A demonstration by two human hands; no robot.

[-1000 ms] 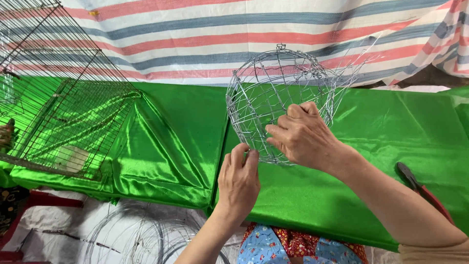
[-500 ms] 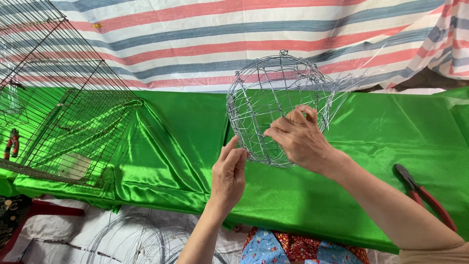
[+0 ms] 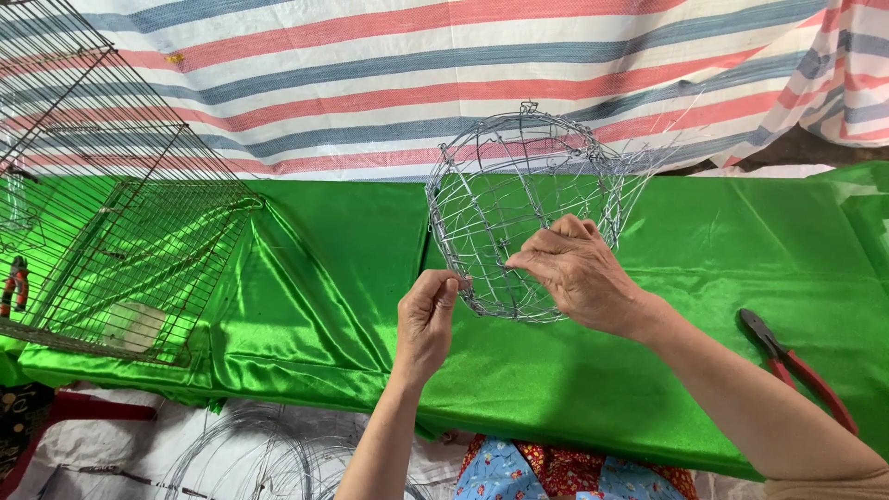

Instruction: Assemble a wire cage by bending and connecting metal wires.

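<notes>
Now, head view: round wire basket held up above the green cloth.
Left hand: pinching the basket's lower rim shut.
Right hand: fingers closed on mesh inside.
Done: frame, most weave.
Left: loose wire ends sticking out upper right.
Pliers: right of basket, untouched.

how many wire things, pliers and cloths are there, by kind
Round wire basket, gripped by left hand and right hand: 1
Flat wire cage panels: 1 stack
Loose wire coils: 1 heap
Red-handled pliers: 2
Green satin cloth: 1
Striped tarp: 1
Total: 7
</notes>
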